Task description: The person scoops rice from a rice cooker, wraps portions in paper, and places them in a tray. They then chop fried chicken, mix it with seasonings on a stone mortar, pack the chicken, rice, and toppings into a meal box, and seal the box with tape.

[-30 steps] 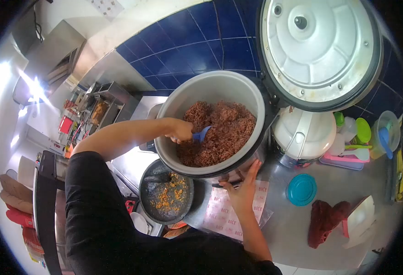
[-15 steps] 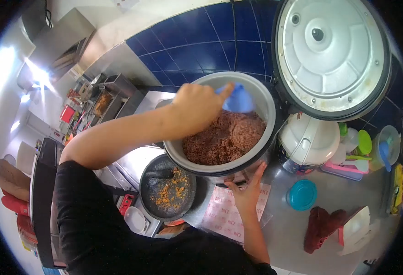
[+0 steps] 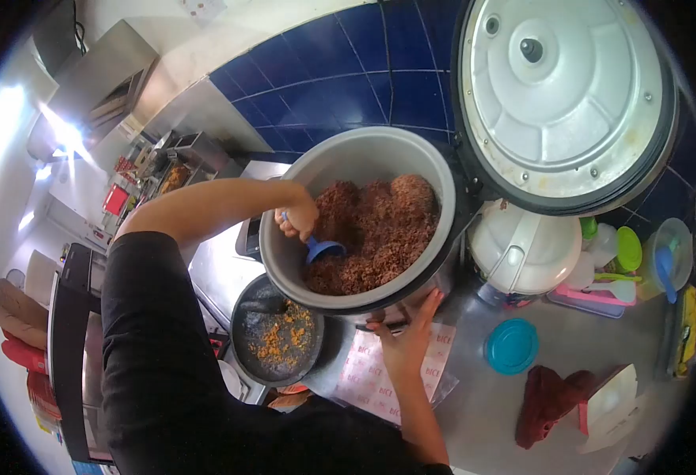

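Observation:
A large rice cooker pot (image 3: 281, 269) stands open, with reddish-brown rice (image 3: 380, 237) in it. Inside its left part, my left hand (image 3: 296, 218) is closed around the handle of a blue scoop (image 3: 324, 250), whose bowl touches the rice near the left wall. My right hand (image 3: 407, 340) lies spread against the cooker's outer front side, thumb and fingers apart. Beneath that hand is a sheet of printed pink-and-white paper (image 3: 365, 372). The cooker's round lid (image 3: 570, 103) is raised at the upper right.
A dark stone mortar (image 3: 245, 336) with orange bits sits left of the paper. To the right are a smaller white cooker (image 3: 546, 253), a teal round lid (image 3: 512, 346), a dark red cloth (image 3: 542, 404), and colored cups and utensils (image 3: 629, 249). Blue tiles (image 3: 316, 87) cover the wall behind.
My left hand and scoop rose over the rice, swung right, then came back down to the pot's left side. A rounded mound now shows at the upper right. My right hand stays against the cooker.

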Demonstrator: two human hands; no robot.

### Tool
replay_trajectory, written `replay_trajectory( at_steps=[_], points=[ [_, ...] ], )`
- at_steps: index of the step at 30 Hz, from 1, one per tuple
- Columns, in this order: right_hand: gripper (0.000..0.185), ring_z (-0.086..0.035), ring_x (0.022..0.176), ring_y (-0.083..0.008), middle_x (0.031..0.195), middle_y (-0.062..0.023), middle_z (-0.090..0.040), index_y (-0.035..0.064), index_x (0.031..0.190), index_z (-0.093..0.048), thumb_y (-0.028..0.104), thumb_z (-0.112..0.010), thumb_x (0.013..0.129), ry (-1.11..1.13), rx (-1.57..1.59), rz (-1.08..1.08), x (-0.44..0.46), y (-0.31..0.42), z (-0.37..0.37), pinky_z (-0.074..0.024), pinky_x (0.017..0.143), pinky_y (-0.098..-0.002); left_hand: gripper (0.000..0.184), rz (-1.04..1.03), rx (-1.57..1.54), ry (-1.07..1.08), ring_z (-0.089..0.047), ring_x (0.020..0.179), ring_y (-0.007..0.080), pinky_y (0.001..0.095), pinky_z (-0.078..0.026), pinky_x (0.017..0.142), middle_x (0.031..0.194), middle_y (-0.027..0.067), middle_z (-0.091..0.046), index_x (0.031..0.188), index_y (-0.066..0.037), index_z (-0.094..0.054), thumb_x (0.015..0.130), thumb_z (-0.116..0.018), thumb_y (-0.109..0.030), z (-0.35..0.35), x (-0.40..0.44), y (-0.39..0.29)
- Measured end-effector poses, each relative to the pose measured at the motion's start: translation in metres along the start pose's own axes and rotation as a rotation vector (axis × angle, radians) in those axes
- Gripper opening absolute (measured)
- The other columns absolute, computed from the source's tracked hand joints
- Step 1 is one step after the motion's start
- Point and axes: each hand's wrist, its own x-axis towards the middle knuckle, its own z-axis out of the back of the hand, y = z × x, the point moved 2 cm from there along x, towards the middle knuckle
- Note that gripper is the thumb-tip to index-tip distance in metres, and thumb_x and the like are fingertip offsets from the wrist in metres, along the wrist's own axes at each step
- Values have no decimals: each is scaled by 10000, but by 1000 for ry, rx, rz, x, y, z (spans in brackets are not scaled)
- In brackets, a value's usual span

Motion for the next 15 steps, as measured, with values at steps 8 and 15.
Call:
replay_trajectory(
  at_steps=[8, 15],
  points=[
    [1348, -168, 1510, -526, 1635, -372, -46, -1, 1612, -54, 387, -934, 667, 20, -43, -24, 1, -6, -7, -289, 1209, -491, 186, -232, -373, 13, -387, 434, 47, 232, -298, 386, 644, -46, -457, 883, -127, -579, 970, -638, -281, -33, 12, -18],
    [1373, -176, 1514, -513, 1636, -372, -51, -6, 1609, -51, 399, -944, 647, 29, 4, -70, 1, -9, -7, -282, 1209, -505, 141, -453, -500, 122, -346, 434, 33, 212, -257, 376, 643, -70, -432, 957, -149, -601, 1003, -624, -280, -59, 7, -42]
  ],
)
